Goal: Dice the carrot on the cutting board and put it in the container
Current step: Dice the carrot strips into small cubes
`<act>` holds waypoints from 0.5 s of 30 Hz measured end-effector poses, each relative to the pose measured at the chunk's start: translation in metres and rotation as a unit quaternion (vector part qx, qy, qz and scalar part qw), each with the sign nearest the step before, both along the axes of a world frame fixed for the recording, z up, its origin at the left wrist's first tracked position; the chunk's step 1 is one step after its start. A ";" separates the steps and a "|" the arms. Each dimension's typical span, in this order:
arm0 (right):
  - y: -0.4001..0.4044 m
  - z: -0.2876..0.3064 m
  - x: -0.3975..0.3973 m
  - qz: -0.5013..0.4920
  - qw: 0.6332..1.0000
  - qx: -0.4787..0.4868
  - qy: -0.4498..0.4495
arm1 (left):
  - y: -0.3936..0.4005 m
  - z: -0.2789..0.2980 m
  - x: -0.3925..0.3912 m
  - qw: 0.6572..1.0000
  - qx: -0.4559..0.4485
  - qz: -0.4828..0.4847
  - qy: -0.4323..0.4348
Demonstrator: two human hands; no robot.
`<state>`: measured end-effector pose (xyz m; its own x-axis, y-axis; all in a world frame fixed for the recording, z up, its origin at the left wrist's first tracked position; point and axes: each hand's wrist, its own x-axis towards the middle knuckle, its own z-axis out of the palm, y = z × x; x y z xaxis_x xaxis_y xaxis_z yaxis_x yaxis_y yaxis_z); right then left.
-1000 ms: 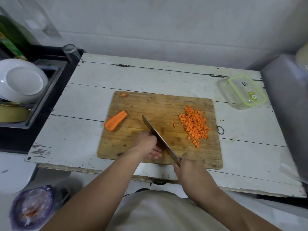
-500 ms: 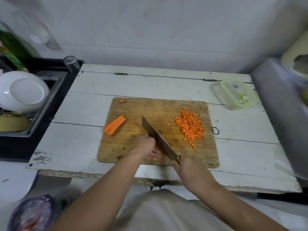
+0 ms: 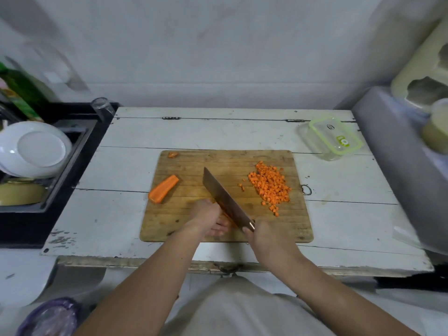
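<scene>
Frame centre: our right hand (image 3: 269, 241) grips cleaver (image 3: 226, 200); left hand (image 3: 208, 218) fingers curled, pinning carrot on cutting board (image 3: 184, 226).

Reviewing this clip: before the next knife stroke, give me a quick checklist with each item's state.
1. Right hand grips the knife by its handle: ok.
2. Left hand steadies the carrot strip beside the blade: cannot tell, the strip is mostly hidden under hand and blade.
3. Left fingertips tucked back from the edge: cannot tell, they sit very close to the blade.
4. Cutting board lies flat on the table: ok.
5. Diced pile sits clear of the blade: ok.
6. Container ready to receive dice: not ok, its lid is on.
</scene>
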<state>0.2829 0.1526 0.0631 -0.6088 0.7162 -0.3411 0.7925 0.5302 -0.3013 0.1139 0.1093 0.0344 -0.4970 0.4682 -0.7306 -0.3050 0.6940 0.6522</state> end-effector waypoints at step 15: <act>0.029 -0.006 0.036 -0.074 0.991 -0.102 0.039 | 0.002 -0.004 -0.003 1.000 -0.021 -0.003 -0.007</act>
